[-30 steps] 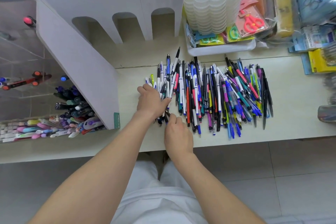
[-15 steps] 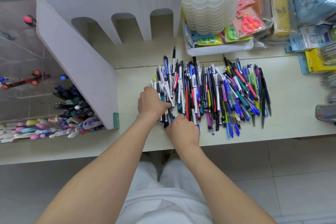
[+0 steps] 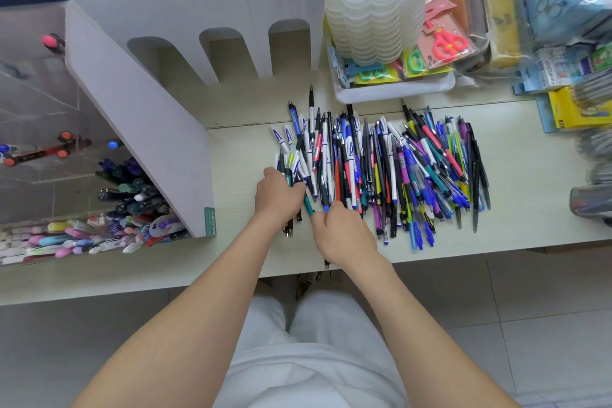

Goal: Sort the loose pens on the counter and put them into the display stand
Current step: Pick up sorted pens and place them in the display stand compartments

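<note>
- The loose pens [image 3: 390, 172] are spread in one wide heap across the middle of the tabletop [image 3: 530, 195], from its rear seam nearly to its front edge.
- Most barrels are laid roughly front to back. Those toward the right edge are slanted and crossed over each other.
- White barrels with blue lettering are seen on the left of the heap. Blue, teal, purple, pink, yellow and black barrels are mixed on the right.
- The display stand [image 3: 142, 116], white with arched cut-outs, is set at the left end of the tabletop. Other pens are packed into clear compartments on its far side.
- The left hand [image 3: 278, 197] is laid on the heap's left edge, its fingers curled round a few dark pens [image 3: 288, 228] whose tips stick out beneath it.
- A teal pen [image 3: 308, 204] is slanted between the two hands.
- The right hand [image 3: 346, 232] is placed near the front edge, its fingers curled at the teal pen's near end. Whether that pen is pinched cannot be told, since the fingertips are hidden by the knuckles.
- A dark tip shows under the right wrist, but what it belongs to cannot be made out.
- The stand's top is cut off by the frame.
</note>
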`<state>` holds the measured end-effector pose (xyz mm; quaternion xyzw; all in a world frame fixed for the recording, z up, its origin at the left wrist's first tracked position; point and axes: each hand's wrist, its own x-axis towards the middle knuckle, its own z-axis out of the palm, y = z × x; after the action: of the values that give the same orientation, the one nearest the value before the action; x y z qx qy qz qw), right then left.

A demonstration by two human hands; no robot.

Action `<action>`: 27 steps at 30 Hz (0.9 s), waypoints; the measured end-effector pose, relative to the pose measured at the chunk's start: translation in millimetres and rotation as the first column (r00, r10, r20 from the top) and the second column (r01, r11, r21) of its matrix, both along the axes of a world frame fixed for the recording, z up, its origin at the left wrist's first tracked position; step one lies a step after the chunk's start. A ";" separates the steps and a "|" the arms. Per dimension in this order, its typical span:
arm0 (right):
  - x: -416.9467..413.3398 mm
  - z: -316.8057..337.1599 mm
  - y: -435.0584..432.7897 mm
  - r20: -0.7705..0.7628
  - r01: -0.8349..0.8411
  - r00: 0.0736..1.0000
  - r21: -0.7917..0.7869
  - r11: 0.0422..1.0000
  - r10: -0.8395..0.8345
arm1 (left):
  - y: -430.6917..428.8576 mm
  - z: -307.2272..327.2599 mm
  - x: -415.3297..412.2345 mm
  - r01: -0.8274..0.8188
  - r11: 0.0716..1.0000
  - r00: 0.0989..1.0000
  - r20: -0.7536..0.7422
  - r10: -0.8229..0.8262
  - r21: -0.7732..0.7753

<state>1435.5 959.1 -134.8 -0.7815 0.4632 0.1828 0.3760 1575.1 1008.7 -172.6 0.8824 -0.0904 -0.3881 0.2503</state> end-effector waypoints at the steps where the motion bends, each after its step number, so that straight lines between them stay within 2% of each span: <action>1: 2.2 -0.1 -1.7 0.054 0.019 0.998 0.011 1.000 -0.020 | 3.2 0.8 0.2 -0.055 0.998 0.997 -0.047 0.054 -0.022; 5: 13.8 -1.2 -1.8 0.204 0.030 0.979 -0.019 0.999 -0.026 | 13.3 14.3 -4.8 -0.259 0.959 0.936 -0.274 0.221 -0.112; 7: 18.7 -0.6 -1.4 0.198 0.029 0.980 -0.017 0.999 -0.025 | 17.8 24.4 -10.4 -0.291 0.945 0.887 -0.411 0.209 -0.148; 9: 22.1 -2.4 -2.4 0.174 0.078 0.981 0.019 0.997 -0.080 | 21.2 32.4 -18.5 -0.268 0.941 0.865 -0.482 0.141 -0.205; 13: 26.2 -6.7 -3.4 0.188 0.145 0.969 0.095 0.985 -0.161 | 24.9 36.3 -30.7 -0.167 0.934 0.917 -0.397 0.030 -0.315; 17: 20.7 -9.8 -4.9 0.274 0.135 0.949 0.091 0.987 -0.155 | 29.8 32.9 -34.1 -0.194 0.916 0.899 -0.438 0.023 -0.352; 20: 16.2 -13.8 -10.0 0.249 0.156 0.947 0.195 0.968 -0.203 | 32.3 26.2 -34.2 -0.176 0.914 0.892 -0.452 -0.009 -0.365; 22: 16.9 -16.4 -15.0 0.176 0.275 0.920 0.352 0.895 -0.351 | 35.7 21.6 -32.2 -0.104 0.925 0.889 -0.451 -0.078 -0.365; 24: 15.5 -13.3 -20.1 0.030 0.456 0.829 0.539 0.708 -0.558 | 39.4 25.0 -29.3 -0.015 0.945 0.889 -0.436 -0.138 -0.328; 25: 14.6 -11.6 -21.5 -0.040 0.515 0.793 0.576 0.634 -0.608 | 41.1 28.2 -28.3 0.028 0.948 0.892 -0.421 -0.167 -0.318; 27: 11.1 -11.4 -21.6 -0.104 0.541 0.783 0.602 0.588 -0.613 | 42.7 32.2 -24.4 0.092 0.945 0.909 -0.361 -0.208 -0.314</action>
<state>1446.6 937.5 -146.2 -0.4357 0.5858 0.1431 0.6682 1550.7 1051.4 -140.4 0.7316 -0.1632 -0.5562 0.3588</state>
